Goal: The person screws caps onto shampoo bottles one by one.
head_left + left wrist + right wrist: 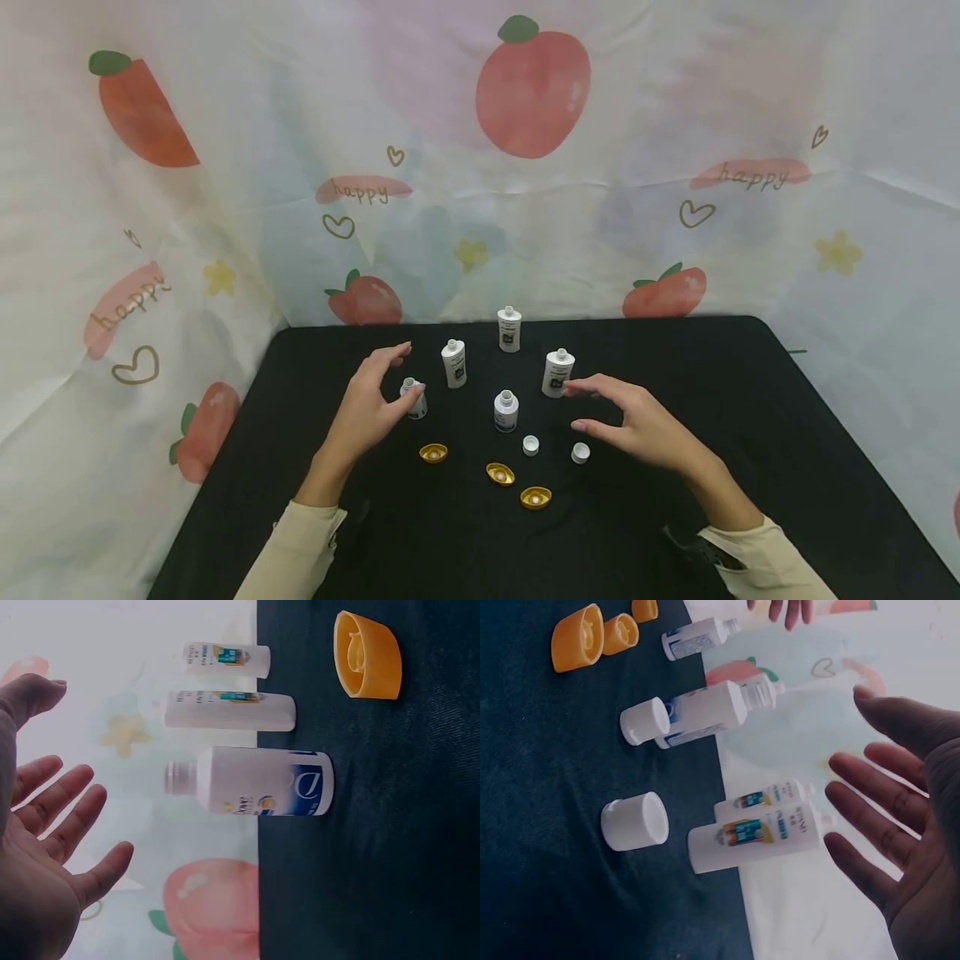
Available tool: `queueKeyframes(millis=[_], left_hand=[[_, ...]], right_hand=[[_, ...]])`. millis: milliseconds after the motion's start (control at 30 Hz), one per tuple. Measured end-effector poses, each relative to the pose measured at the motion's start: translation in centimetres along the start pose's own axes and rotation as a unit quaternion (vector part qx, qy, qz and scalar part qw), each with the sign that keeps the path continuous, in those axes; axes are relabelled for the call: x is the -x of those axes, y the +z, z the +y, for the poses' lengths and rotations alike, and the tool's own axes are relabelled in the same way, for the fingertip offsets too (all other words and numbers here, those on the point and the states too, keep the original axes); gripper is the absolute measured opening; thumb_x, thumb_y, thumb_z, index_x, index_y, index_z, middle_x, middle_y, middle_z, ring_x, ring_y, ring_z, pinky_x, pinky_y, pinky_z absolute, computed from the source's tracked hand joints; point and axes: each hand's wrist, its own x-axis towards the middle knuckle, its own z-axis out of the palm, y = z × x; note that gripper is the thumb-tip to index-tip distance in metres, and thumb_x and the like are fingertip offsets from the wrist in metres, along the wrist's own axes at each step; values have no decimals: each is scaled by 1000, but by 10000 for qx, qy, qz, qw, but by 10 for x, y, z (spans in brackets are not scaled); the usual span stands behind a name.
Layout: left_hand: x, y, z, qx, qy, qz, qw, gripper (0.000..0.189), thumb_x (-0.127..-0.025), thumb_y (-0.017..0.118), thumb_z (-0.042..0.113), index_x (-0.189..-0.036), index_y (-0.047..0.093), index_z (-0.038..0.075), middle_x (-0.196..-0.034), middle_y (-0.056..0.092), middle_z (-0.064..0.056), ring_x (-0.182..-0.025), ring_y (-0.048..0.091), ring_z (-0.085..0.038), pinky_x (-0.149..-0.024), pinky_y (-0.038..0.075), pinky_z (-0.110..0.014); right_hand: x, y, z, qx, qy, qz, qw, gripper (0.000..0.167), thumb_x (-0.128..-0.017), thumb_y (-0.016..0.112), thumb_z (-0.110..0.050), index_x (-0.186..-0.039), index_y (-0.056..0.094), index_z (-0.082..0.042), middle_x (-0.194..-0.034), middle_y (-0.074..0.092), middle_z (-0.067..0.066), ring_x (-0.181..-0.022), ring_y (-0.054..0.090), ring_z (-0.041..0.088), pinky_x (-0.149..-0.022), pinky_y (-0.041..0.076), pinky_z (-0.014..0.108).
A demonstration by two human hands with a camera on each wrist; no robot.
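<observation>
My left hand (369, 396) hovers with spread, relaxed fingers, its thumb overlapping a small white bottle (417, 405) in the head view. In the left wrist view that uncapped Dove bottle (262, 781) stands upright just beyond the fingers. My right hand (637, 421) is held up on the other side, fingers apart and nothing in them. Its fingertips overlap the edge of a white bottle (557, 373) with an open neck. Two white caps (530, 446) lie near it, the second cap (581, 452) below the right thumb. Between the hands stands another uncapped Dove bottle (506, 412).
Two more open white bottles stand farther back, one bottle (454, 364) left of centre and one bottle (509, 330) near the far edge. Three golden caps lie in front: a left cap (432, 453), a middle cap (500, 474) and a right cap (536, 498). A printed curtain (480, 208) hangs behind the black table (450, 558).
</observation>
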Motion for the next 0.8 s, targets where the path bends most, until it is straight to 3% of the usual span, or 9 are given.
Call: queueKeyframes(millis=[200, 433, 567, 800], left_hand=[[-11, 9, -9, 153, -70, -116, 9998, 62, -90, 79, 22, -145, 53, 12, -138, 58, -6, -123, 56, -25, -103, 48, -51], [-23, 19, -20, 379, -98, -232, 9990, 63, -90, 80, 20, -145, 51, 11, -137, 57, -11, -118, 63, -25, -101, 51, -51], [-28, 24, -24, 417, -163, -332, 9984, 63, -90, 80, 20, -145, 51, 12, -136, 57, -10, -117, 63, -24, -100, 53, -48], [-34, 30, -28, 584, -285, -397, 9971, 63, -88, 81, 17, -144, 52, 12, -132, 58, -8, -117, 61, -26, -100, 52, -50]], right_hand=[[4, 3, 9, -268, 22, -151, 9995, 51, -86, 83, -11, -132, 63, -18, -119, 69, -11, -109, 65, 9, -92, 52, 28], [10, 6, 15, -660, 108, -355, 9971, 52, -86, 82, -11, -134, 62, -18, -119, 70, -6, -108, 65, 8, -92, 51, 22], [14, 9, 19, -941, 61, -459, 9945, 53, -86, 82, -8, -135, 62, -16, -120, 71, -1, -108, 67, 14, -93, 50, 19], [21, 14, 24, -1163, 212, -618, 9911, 56, -87, 82, -14, -138, 59, -16, -121, 70, -5, -110, 68, 25, -94, 52, 24]])
